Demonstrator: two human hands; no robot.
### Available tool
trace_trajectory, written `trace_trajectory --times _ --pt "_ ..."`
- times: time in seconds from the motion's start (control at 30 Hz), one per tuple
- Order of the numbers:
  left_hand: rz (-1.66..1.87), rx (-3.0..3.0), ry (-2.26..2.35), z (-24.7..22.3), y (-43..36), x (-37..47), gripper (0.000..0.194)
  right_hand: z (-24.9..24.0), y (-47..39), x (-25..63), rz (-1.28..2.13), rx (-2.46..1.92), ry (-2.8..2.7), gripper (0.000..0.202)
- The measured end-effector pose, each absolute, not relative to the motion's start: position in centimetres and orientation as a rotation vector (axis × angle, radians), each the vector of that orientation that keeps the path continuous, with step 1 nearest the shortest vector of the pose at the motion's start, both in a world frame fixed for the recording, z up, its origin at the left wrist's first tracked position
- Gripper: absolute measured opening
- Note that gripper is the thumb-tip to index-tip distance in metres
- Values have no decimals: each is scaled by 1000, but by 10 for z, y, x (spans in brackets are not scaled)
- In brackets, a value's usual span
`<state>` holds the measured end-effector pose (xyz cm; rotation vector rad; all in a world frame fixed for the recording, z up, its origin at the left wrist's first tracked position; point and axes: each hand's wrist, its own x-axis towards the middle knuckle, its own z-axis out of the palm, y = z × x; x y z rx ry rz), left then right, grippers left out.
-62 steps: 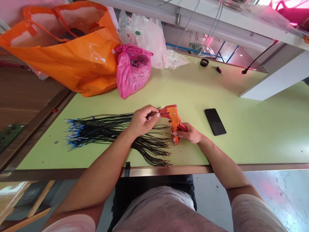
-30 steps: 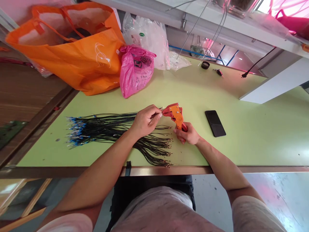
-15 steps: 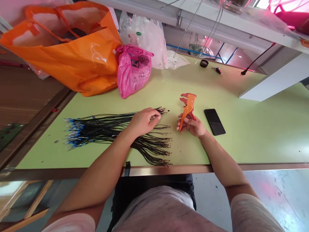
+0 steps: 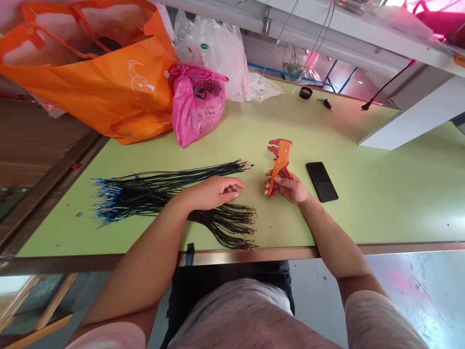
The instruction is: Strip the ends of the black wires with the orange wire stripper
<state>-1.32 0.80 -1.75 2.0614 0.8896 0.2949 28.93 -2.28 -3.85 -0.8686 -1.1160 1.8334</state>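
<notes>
My left hand [image 4: 218,191] is over the middle of a bundle of black wires [image 4: 156,182], its fingers loosely curled with the thumb apart from them; no held item shows. Blue terminals cluster at the wires' left ends, while the right ends fan out with coppery tips in two groups. In my right hand [image 4: 286,186] is an orange and red wire stripper [image 4: 280,160], gripped by its handles with the jaws pointing up and away from me. A black phone [image 4: 322,182] lies just right of that hand on the green table [image 4: 370,203].
An orange bag [image 4: 119,92], a pink plastic bag [image 4: 199,104] and clear bags [image 4: 218,58] stand at the back left. A black tape roll [image 4: 305,92] and keys [image 4: 327,103] lie at the back, near a white post [image 4: 407,116].
My left hand has moved toward me, from the upper wire group to the middle of the bundle. My right hand still holds the stripper, and the whole view has shifted slightly.
</notes>
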Motion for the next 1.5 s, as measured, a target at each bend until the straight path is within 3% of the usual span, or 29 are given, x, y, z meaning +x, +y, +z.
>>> trace_trajectory --times 0.2,0.33,0.5,1.03,1.5 --pt "525 2227 1388 -13 23 -33 25 -36 -24 288 1825 -884 -1123 43" --pt "330 2358 1673 -12 28 -48 15 -36 -24 287 1826 -899 -1109 43" --pt "123 2369 1675 -15 28 -51 13 -38 -22 288 1839 -904 -1120 42" --pt "178 2461 1622 -16 20 -24 26 -36 -22 288 1843 -919 -1143 42" --pt "226 2563 1431 -27 23 -6 24 -37 -22 287 1825 -929 -1164 42"
